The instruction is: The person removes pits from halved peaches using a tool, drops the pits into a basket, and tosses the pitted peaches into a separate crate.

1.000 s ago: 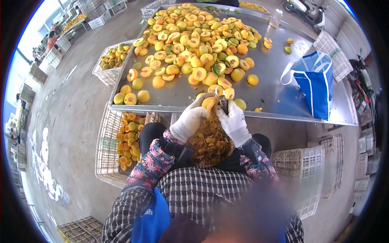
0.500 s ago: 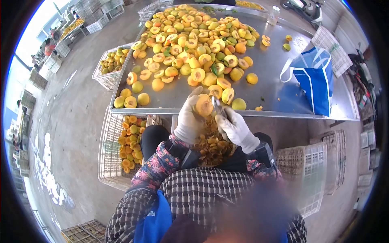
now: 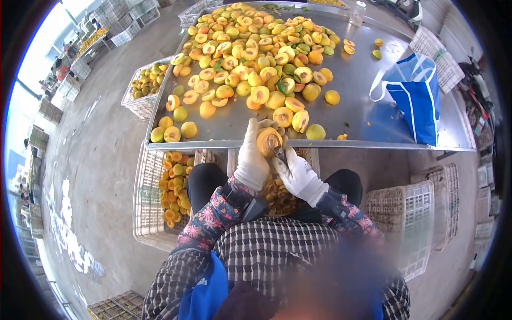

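White-gloved left hand (image 3: 253,157) grips the peach half (image 3: 268,142) — right hand (image 3: 300,176) just below, grasp unclear.

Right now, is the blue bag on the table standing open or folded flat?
Standing, not flat: the blue bag rises from the table with handles up. Whether its mouth is open, cannot tell.

Gloved left hand (image 3: 252,160) around a halved peach (image 3: 268,142), right hand (image 3: 298,176) just beside it

Left hand (image 3: 253,158) in a white glove, raised, fingers curled closed around what it grips, right hand (image 3: 298,176) gloved too, just below and beside it, fingers bunched shut, floral sleeves on both forearms, elbows bent and drawn in close over the lap
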Demonstrator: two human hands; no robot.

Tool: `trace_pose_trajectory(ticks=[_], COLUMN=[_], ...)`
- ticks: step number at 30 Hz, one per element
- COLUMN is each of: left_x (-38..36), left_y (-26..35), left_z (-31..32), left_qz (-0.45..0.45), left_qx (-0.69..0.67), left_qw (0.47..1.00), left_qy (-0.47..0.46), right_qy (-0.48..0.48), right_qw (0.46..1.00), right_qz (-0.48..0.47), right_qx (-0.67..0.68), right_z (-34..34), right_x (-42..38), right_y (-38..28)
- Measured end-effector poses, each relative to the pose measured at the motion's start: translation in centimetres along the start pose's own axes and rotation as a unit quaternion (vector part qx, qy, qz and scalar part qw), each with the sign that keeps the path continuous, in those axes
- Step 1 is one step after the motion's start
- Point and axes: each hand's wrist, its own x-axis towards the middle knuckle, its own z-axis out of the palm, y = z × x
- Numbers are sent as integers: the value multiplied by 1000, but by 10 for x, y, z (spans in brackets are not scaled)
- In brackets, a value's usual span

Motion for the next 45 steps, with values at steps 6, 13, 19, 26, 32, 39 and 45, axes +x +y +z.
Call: trace_pose_trajectory(ticks=[6, 13, 19, 26, 32, 39, 45], left_x=[8, -3, 7, 12, 17, 18, 13], left_y=[-3, -3, -8, -5, 7, 9, -5], left_z=[-16, -4, -24, -29, -30, -30, -28], left_qz=[-30, 89, 126, 103, 47, -50, -63], left_qx=[48, 125, 183, 193, 268, 232, 154], left_qw=[998, 988, 973, 975, 961, 965, 984], left_qy=[5, -29, -64, -42, -43, -111, -65], right_qy=[-77, -80, -190, -107, -108, -187, -201], right_qw=[996, 973, 780, 987, 987, 840, 704], right_qz=[49, 65, 353, 109, 53, 336, 384], right_qx=[-19, 209, 480, 50, -102, 381, 563], right_z=[-6, 9, -15, -9, -10, -5, -11], right_x=[-2, -2, -1, 3, 0, -7, -16], right_y=[3, 21, -11, 12, 0, 1, 4])
